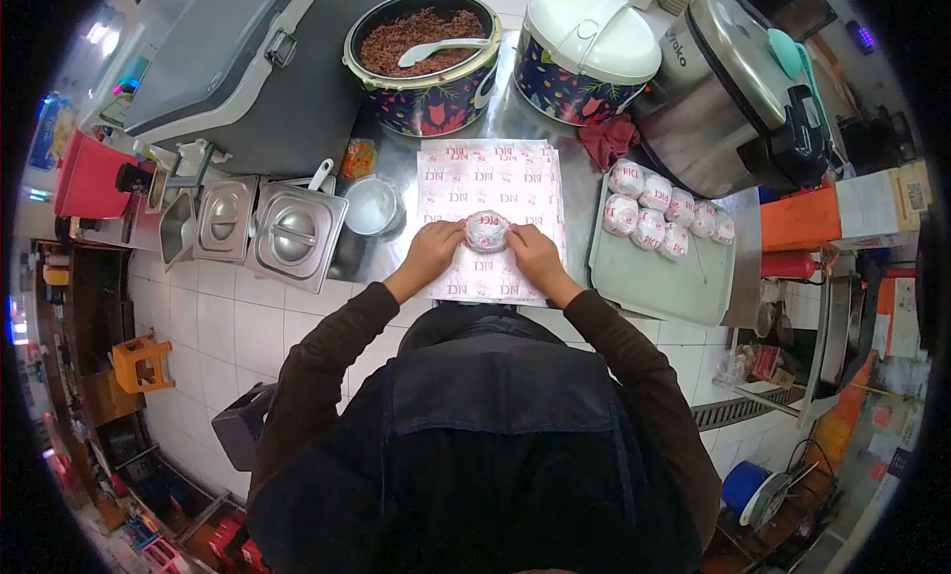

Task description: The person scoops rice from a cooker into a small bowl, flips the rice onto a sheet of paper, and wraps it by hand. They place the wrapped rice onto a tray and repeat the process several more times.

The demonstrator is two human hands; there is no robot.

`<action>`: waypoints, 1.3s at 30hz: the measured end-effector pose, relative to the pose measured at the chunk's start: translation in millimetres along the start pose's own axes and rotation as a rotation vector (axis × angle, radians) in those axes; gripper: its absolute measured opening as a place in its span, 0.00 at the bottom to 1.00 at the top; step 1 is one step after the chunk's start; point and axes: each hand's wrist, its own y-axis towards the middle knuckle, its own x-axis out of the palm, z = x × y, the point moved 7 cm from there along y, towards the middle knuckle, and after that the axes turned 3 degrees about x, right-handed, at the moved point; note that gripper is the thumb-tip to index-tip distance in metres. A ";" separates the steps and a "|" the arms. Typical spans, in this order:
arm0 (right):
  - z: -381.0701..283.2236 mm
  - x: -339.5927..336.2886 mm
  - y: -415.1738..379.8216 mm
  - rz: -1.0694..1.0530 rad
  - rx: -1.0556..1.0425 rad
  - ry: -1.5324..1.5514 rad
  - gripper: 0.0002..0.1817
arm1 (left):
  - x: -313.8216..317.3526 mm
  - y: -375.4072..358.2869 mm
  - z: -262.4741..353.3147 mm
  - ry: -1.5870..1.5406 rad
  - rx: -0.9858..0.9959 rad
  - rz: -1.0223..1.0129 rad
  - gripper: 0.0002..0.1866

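A round paper-wrapped rice ball with red print sits between my two hands. Beneath it lies a stack of printed wrapping paper on the metal table. My left hand grips the ball's left side, fingertips pressed against the paper. On its right side, my right hand does the same. To the right, several similar wrapped rice balls rest on a pale tray, grouped toward its back. What is inside the wrapping is hidden.
Behind the paper stand an open pot of dark rice with a white paddle, a lidded pot and a steel cooker. A clear bowl and lidded steel pans are left. A red cloth lies behind the tray.
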 end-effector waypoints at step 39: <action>7.2 16.8 34.2 0.229 0.245 0.153 0.16 | 43.6 25.1 -37.6 -0.338 -0.691 0.208 0.27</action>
